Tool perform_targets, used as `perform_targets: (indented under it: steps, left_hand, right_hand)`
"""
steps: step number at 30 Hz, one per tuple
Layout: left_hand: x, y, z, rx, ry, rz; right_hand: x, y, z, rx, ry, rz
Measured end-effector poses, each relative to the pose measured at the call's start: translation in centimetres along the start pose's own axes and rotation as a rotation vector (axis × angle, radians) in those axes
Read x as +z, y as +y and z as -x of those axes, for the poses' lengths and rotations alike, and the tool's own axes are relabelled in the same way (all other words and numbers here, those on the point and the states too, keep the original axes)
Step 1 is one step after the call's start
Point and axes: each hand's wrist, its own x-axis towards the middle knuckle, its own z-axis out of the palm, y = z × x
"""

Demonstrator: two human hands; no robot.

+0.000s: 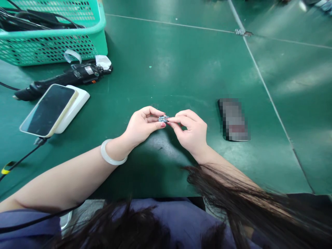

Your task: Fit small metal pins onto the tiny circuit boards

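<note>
A small blue-and-silver piece with a pale speckled pattern is held up over the green table, near the middle of the view. My left hand pinches it between thumb and fingers from the left. From the other side, the thumb and forefinger of my right hand are closed at the piece's right end. The fingertips cover part of that end, and the piece is too small for me to tell its kind.
At upper left stands a green plastic basket holding black cables. Before it lie a black handheld tool and a phone leaning on a white block. A dark, blurred-out flat object lies right on the green table.
</note>
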Motion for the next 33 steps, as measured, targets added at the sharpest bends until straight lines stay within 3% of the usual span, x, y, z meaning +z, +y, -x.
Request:
perform_targets:
  steps: [7,12,14,17,20,33]
  left_hand:
    - [-0.2,-0.5,-0.3,-0.02,-0.007,0.069]
    - [-0.3,-0.6,-0.4,-0.029,0.009,0.094]
    - [-0.2,-0.6,-0.4,-0.037,0.008,0.094]
    - [-0.2,-0.6,-0.4,-0.053,0.011,0.086]
    - [-0.2,-0.6,-0.4,-0.063,0.007,0.066]
    - [-0.1,-0.5,-0.4,-0.074,-0.001,0.039]
  right_hand:
    - [0.0,-0.1,0.0,0.017,-0.001,0.011]
    - [-1.1,0.5,-0.4,0.058,0.03,0.024]
    - [-1.7,1.3,-0.7,0.118,-0.025,0.055]
    - [-2.1,2.7,-0.9,0.215,-0.266,0.151]
    - [-1.9,3.5,-0.9,0.233,-0.393,0.178]
    - [-1.1,3.0,-0.8,0.087,-0.42,0.262]
